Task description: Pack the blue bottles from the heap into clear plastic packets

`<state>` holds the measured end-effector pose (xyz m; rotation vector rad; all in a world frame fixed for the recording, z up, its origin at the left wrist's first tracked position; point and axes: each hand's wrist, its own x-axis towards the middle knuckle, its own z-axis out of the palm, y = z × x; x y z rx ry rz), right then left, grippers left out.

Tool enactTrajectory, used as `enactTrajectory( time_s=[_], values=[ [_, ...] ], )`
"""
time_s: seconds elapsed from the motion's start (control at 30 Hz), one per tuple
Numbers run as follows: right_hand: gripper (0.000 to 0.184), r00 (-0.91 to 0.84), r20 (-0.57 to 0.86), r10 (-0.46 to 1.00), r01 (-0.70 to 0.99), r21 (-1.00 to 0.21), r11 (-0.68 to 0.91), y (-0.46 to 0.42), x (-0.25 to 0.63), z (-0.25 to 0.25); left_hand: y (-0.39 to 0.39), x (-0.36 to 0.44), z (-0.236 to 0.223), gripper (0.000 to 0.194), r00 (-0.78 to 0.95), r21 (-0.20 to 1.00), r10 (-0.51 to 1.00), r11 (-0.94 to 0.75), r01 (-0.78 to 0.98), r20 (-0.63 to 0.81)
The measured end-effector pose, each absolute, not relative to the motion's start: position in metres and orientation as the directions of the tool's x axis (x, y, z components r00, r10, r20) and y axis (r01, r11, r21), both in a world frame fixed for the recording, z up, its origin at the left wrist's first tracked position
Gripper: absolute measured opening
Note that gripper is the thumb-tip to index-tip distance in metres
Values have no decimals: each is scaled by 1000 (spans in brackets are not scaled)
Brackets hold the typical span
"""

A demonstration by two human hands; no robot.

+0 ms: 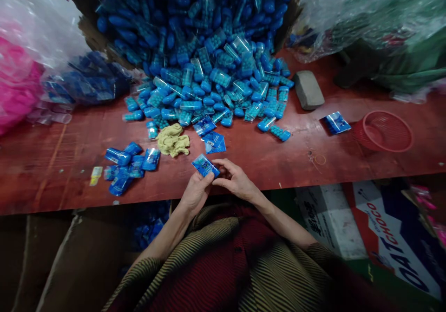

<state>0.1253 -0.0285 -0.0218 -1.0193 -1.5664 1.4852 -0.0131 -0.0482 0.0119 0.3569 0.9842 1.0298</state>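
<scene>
A small blue printed packet (205, 165) is held over the front part of the red table. My left hand (197, 191) is closed on its lower end, the thumb lying on its face. At the packet's right edge, my right hand (237, 179) has its fingers curled against it; their tips are partly hidden. Just beyond lie blue printed flat wrappers (214, 143) and a crumpled yellow-green cloth (172, 140). A big heap of clear bottles with blue caps and blue beads (209, 75) spreads behind them. To the left sits a group of blue wrapped bottles (130, 163).
A grey block (308, 90) stands right of the heap. Farther right are a blue packet stack (336, 122) and a red plastic basket (383, 132). Plastic bags (393, 29) crowd the back corners. Cartons (397, 237) stand below the table's front edge.
</scene>
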Motion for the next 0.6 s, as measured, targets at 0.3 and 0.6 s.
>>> enactTrajectory(
  time_s=[0.3,0.6],
  values=[
    [41,-466,54,883,193,-968,161,-22,117,-21,-47,-47,7,22,35,645,820,474,-599,-571],
    [28,-328,180,927,607,-712,353,37,116,-14,-50,-135,31,51,-460,757,744,94,-647,-485]
  ],
)
